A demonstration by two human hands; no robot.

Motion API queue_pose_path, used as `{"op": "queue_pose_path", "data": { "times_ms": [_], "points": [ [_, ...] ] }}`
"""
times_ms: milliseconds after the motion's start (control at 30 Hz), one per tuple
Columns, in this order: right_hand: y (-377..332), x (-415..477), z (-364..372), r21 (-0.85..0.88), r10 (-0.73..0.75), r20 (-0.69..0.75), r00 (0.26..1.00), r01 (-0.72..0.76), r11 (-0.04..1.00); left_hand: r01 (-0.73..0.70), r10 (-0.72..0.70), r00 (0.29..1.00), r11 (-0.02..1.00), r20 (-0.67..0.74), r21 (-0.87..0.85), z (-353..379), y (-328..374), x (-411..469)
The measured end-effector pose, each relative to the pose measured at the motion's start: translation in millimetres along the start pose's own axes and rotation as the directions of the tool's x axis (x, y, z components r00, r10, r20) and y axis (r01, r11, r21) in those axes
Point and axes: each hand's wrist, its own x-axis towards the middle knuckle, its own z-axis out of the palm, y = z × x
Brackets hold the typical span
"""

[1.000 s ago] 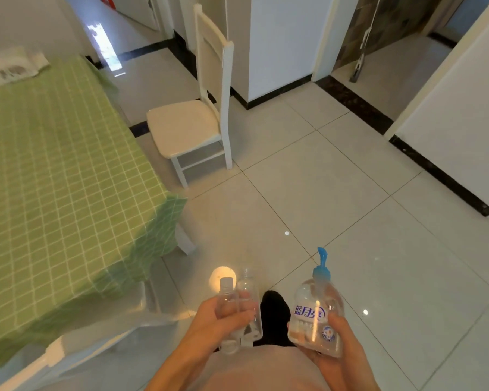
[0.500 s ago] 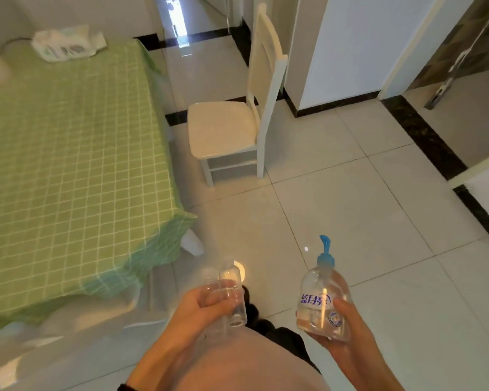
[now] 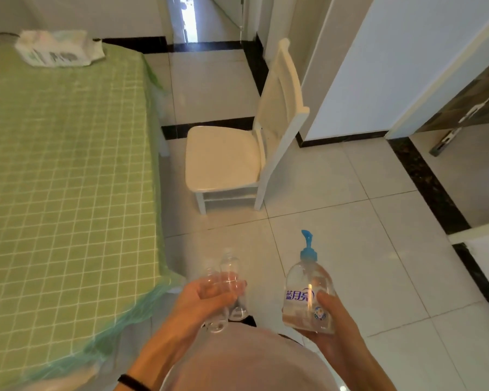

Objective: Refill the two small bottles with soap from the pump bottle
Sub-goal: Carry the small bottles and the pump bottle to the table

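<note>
Small bottles, two of them and both clear, are held side by side in the left hand, while the pump bottle is in the right hand; all three are over the pale tiled floor, none of them on the table.

Farthest left is that table, covered in a green checked cloth, with a soft white pack of tissues lying at its far end. Just past its near corner comes the left hand, its fingers curled round the middles of the two small bottles, gripping them together with their necks pointing up and away from the person. A black band circles that wrist.

Beyond the hands, a white wooden chair stands beside the table's right edge, its back towards a white wall.

To the right, the pump bottle is upright, clear, with a blue pump head and blue lettering on its front. The right hand cups it from beneath and behind, thumb curled onto the front beside the label. I cannot tell how full it is.
</note>
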Motion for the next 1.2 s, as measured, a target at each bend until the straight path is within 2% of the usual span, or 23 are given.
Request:
{"op": "queue_pose_path", "data": {
  "times_ms": [167,300,400,533,700,833,867,933,1067,1200],
  "points": [
    [-49.0,51.9,35.4,-0.001,0.024,0.02,0.999,-0.024,1.0,-0.006,0.007,1.0,0.999,-0.007,0.039,-7.5,55.8,43.6],
    [-84.1,102.6,59.9,-0.064,0.058,0.124,0.991,-0.05,0.997,-0.022,0.02,0.994,1.0,-0.103,-0.014,-23.9,82.8,71.0],
    [-105.4,147.4,74.0,-0.071,0.137,0.184,0.973,-0.126,0.989,-0.012,0.0,0.985,0.997,-0.173,-0.07,-38.3,90.7,93.5],
    [-133.1,217.6,99.9,-0.189,0.229,0.183,0.956,-0.194,0.963,-0.03,-0.016,0.959,0.987,-0.282,-0.158,-54.1,104.1,125.2],
    [-177.9,288.2,142.5,-0.354,0.344,0.229,0.911,-0.251,0.901,-0.138,-0.021,0.882,0.944,-0.471,-0.299,-59.8,126.6,157.3],
    [-217.4,321.2,188.2,-0.475,0.464,0.361,0.809,-0.269,0.838,-0.257,-0.02,0.788,0.897,-0.615,-0.36,-64.0,145.1,170.3],
    [-220.2,336.7,202.2,-0.518,0.486,0.341,0.804,-0.271,0.811,-0.283,-0.021,0.765,0.886,-0.643,-0.367,-67.7,148.5,171.0],
    [-224.2,354.5,224.9,-0.559,0.496,0.327,0.804,-0.259,0.788,-0.327,-0.028,0.726,0.865,-0.687,-0.381,-73.1,151.2,168.7],
    [-227.7,373.2,271.3,-0.663,0.547,0.361,0.755,-0.205,0.72,-0.403,-0.087,0.632,0.812,-0.77,-0.422,-91.5,157.8,161.7],
    [-215.0,382.0,315.8,-0.705,0.56,0.368,0.743,-0.17,0.689,-0.419,-0.078,0.608,0.814,-0.79,-0.403,-122.7,164.7,156.6]
  ]
}}
